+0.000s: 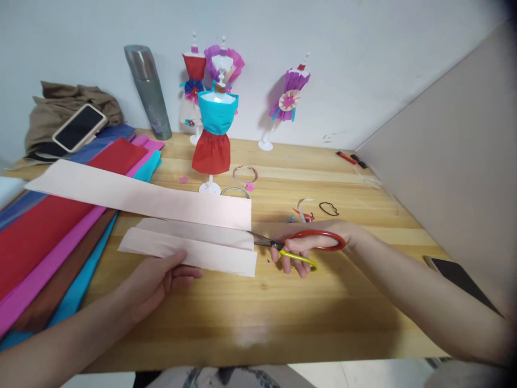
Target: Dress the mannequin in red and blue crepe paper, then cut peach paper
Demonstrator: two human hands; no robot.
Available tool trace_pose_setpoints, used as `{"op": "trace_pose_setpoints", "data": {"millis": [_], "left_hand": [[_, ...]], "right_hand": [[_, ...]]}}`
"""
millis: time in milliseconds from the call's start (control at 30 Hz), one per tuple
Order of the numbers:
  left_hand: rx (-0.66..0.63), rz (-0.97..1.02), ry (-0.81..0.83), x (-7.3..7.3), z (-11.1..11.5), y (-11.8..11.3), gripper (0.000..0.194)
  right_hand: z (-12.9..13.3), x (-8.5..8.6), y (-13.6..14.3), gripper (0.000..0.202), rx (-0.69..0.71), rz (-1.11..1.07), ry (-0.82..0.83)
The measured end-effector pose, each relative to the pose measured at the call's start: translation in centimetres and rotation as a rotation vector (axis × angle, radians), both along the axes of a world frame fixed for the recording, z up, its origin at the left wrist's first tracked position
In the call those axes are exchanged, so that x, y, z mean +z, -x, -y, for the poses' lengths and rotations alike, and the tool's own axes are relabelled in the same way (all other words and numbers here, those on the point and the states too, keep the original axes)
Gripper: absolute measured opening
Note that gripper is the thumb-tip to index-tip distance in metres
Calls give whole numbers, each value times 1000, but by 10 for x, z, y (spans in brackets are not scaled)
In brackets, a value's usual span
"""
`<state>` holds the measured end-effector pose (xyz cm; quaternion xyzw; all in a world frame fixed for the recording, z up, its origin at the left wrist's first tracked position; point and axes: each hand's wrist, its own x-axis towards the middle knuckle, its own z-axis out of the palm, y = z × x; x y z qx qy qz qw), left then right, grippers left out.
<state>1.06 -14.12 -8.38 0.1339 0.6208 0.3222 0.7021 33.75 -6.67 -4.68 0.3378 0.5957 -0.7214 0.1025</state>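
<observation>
A long strip of pale pink crepe paper [161, 203] stretches across the table, its lower part folded into a narrower doubled piece. My left hand [161, 275] pinches the lower edge of that folded part between thumb and fingers. In my right hand [297, 253] is a pair of scissors [323, 240] with one red and one yellow-green handle loop. The scissor blades are parted at the right end of the paper, by the fold; their tips are partly hidden by it. Just behind the paper stands a small dress form [218, 113] in a turquoise top and red skirt.
Rolls of coloured crepe paper [44, 237] lie at the left, below a phone [79, 127] on brown cloth. A grey bottle [149, 94] and more dressed forms [288, 97] stand along the wall. Paper scraps [305, 214], a black hair tie [329, 208] and another phone [460, 277] lie right.
</observation>
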Motion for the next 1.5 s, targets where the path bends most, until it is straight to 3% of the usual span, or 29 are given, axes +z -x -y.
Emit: {"op": "trace_pose_setpoints", "data": {"millis": [167,433,633,900,1133,1367,1500], "left_hand": [[38,-6,44,5,-3,-2,24],[34,20,10,6,-2,-2,24],[26,12,4,6,-1,-3,22],[26,15,13,5,-2,-4,26],[4,11,7,5,-2,-4,25],[2,17,-1,3,-1,-1,19],[-13,30,-9,2,-1,0,21]], "right_hand": [[4,0,2,65,26,9,-54],[1,-12,3,62,139,-129,-88],[1,-17,2,58,115,-180,-114],[9,-6,12,61,75,-188,-197],[13,-6,16,56,41,-134,-231],[12,-8,16,57,16,145,-189],[11,-8,16,52,22,125,-206]]}}
